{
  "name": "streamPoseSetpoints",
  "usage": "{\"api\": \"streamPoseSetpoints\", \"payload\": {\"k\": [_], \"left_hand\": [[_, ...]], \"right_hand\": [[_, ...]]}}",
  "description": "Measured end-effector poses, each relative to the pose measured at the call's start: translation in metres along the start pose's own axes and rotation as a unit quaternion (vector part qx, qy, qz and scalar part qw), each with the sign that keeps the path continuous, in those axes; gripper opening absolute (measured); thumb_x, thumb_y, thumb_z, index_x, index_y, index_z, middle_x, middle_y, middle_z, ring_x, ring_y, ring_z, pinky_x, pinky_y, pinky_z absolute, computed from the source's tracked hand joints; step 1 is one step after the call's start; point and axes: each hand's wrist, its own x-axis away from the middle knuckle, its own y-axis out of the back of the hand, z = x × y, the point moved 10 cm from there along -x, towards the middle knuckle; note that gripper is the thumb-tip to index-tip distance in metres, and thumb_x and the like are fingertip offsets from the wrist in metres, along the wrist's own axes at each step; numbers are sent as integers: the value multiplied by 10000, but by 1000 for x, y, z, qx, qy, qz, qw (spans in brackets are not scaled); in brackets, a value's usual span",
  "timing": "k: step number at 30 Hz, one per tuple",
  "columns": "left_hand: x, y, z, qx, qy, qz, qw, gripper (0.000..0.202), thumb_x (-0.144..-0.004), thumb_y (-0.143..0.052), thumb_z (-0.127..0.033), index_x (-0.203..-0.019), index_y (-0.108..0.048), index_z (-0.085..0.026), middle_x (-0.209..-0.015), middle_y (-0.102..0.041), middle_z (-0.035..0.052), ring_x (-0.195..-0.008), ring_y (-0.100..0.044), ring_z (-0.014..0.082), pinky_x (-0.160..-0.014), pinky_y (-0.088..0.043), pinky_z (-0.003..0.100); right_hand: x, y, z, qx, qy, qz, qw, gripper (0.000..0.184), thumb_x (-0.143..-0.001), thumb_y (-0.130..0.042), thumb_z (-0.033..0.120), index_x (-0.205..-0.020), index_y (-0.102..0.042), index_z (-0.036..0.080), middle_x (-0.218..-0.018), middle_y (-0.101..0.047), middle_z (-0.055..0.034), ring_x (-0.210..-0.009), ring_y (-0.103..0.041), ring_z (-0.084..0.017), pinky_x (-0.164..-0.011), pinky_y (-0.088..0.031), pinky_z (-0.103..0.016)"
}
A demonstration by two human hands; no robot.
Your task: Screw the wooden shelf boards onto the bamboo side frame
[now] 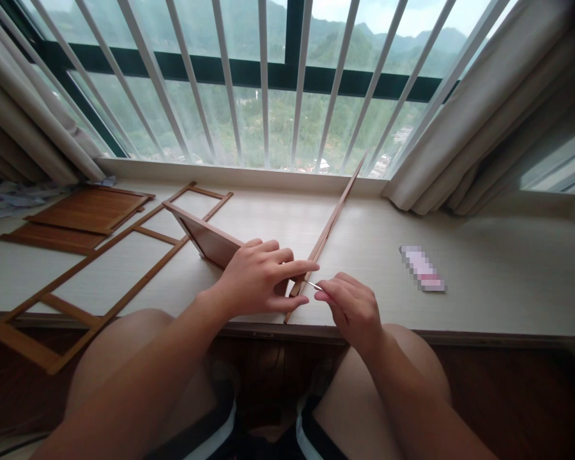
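Observation:
My left hand holds a wooden panel tilted up on its edge. Its index finger and thumb are spread around the near end of a long wooden strip, which runs toward the window. My right hand is closed on a thin metal tool. The tool's silver shaft points at the strip's near end, between my left finger and thumb. Its handle is hidden in my right fingers, so whether it is a screwdriver or a hex key cannot be told.
To the left, a ladder-like wooden frame juts over the front edge of the pale ledge. Flat brown wooden panels lie behind it. A blurred pink packet is at the right. Window bars and curtains stand behind.

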Motion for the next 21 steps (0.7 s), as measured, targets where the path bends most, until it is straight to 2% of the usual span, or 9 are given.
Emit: {"api": "streamPoseSetpoints", "payload": {"k": [4,7,10,12,14,17,21], "left_hand": [[0,1,0,0,-2,-1,1000,527,-880,-473,-660,-1315,-584,-383,-934,-680,8,-851,-539,195,-752,-325,373],[0,1,-1,2,-5,-2,1000,528,-881,-471,-659,-1316,-584,-383,-930,-678,10,-845,-539,193,-748,-327,370],[0,2,-1,0,-8,-9,1000,531,-878,-478,-656,-1314,-590,-376,-928,-681,18,-842,-540,193,-747,-328,369],[0,3,-1,-1,-9,-11,1000,530,-876,-479,-656,-1308,-596,-371,-926,-682,21,-841,-540,194,-748,-330,368],[0,3,-1,2,-7,-10,1000,525,-878,-477,-656,-1301,-600,-371,-926,-683,20,-842,-541,195,-754,-333,367],[0,3,-1,5,-1,-6,1000,512,-886,-465,-659,-1295,-600,-384,-926,-682,11,-844,-540,195,-760,-333,366],[0,2,-1,7,0,-5,1000,515,-886,-464,-663,-1296,-600,-383,-926,-682,12,-841,-538,195,-760,-331,366]], "right_hand": [[-3,5,1,-5,38,-7,999,180,-931,-603,138,-1096,-660,184,-933,-716,-91,-807,-579,-199,-716,-474,-338],[-1,3,-2,-18,20,-6,1000,174,-937,-599,155,-1097,-663,179,-882,-711,-85,-769,-575,-196,-692,-463,-334],[5,-3,-9,-48,-44,-8,998,147,-973,-554,228,-1019,-682,175,-778,-677,-63,-686,-570,-176,-646,-442,-315],[11,-8,-17,-97,-121,-19,988,216,-998,-510,280,-932,-690,181,-707,-650,-36,-628,-570,-152,-623,-442,-291],[19,-15,-26,-165,-216,-34,962,289,-1014,-477,330,-879,-688,186,-624,-617,-5,-551,-545,-127,-575,-435,-261],[31,-27,-31,-259,-338,-53,903,353,-1005,-481,426,-852,-677,176,-539,-592,16,-444,-479,-102,-478,-393,-229],[37,-38,-28,-351,-417,-60,836,439,-955,-521,547,-799,-646,157,-498,-601,-2,-378,-456,-100,-400,-348,-214]]}}
